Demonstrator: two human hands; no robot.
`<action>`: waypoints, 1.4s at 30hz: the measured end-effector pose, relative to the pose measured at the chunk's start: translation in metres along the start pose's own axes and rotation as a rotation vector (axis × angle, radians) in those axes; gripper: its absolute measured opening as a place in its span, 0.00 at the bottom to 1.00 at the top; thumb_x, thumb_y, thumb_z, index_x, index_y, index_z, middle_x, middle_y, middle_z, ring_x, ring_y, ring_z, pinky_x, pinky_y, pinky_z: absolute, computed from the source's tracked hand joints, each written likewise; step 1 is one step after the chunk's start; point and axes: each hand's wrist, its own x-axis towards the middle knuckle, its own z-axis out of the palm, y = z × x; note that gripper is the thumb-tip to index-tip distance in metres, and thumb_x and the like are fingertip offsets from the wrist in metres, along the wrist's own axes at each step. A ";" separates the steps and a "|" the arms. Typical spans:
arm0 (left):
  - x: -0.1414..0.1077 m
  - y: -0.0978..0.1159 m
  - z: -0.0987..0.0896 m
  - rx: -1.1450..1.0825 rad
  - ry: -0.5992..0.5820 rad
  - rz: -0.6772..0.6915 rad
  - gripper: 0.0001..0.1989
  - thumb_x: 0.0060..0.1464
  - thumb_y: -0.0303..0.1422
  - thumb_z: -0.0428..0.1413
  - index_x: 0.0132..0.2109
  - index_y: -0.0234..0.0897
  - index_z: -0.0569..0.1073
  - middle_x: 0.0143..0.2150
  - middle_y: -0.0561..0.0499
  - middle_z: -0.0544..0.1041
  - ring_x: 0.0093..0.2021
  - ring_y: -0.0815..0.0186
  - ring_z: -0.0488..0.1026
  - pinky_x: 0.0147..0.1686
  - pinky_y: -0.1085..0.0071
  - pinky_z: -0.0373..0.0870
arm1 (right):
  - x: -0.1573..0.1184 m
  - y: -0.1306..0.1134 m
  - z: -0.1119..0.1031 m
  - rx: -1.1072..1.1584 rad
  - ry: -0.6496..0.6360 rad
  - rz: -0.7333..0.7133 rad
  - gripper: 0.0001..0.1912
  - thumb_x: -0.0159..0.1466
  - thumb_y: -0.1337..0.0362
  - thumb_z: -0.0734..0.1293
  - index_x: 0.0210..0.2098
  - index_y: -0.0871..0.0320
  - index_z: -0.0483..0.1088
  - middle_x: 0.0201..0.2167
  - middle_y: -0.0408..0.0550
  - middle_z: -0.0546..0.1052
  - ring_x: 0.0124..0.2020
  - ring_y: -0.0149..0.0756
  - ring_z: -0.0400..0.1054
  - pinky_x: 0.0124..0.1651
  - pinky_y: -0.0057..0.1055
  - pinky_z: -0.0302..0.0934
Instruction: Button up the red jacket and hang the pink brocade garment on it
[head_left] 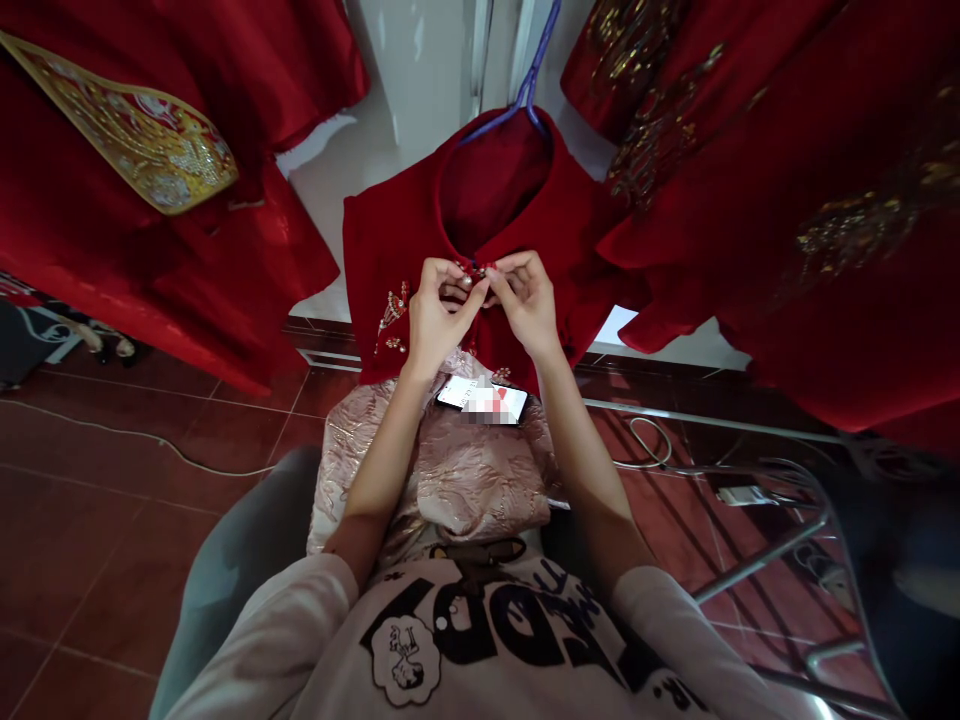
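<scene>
A red garment [390, 235] with beaded ornaments hangs in front of me on a purple hanger [529, 85]. At its neckline my left hand [444, 308] pinches a small beaded piece with a pearl, thumb and fingers closed. My right hand [527, 300] meets it from the other side, fingertips pressed together on the same beaded closure. The fingertips of both hands nearly touch, and the exact parts between them are too small to tell. Below the hands a lit phone [484, 400] lies on shiny pink fabric [480, 475] across my lap.
Red garments with gold embroidery hang at the left [247, 250] and right [720, 240]. A metal rack frame [765, 560] stands at the lower right. White cables run over the red tiled floor [97, 510]. Shoes [112, 345] are at the far left.
</scene>
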 end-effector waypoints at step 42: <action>0.022 0.047 -0.012 0.717 -0.345 0.188 0.04 0.64 0.28 0.55 0.45 0.35 0.74 0.41 0.46 0.78 0.40 0.60 0.78 0.41 0.67 0.70 | -0.003 -0.011 -0.015 -0.170 0.093 -0.085 0.26 0.59 0.40 0.75 0.44 0.53 0.72 0.40 0.46 0.79 0.45 0.37 0.77 0.49 0.36 0.75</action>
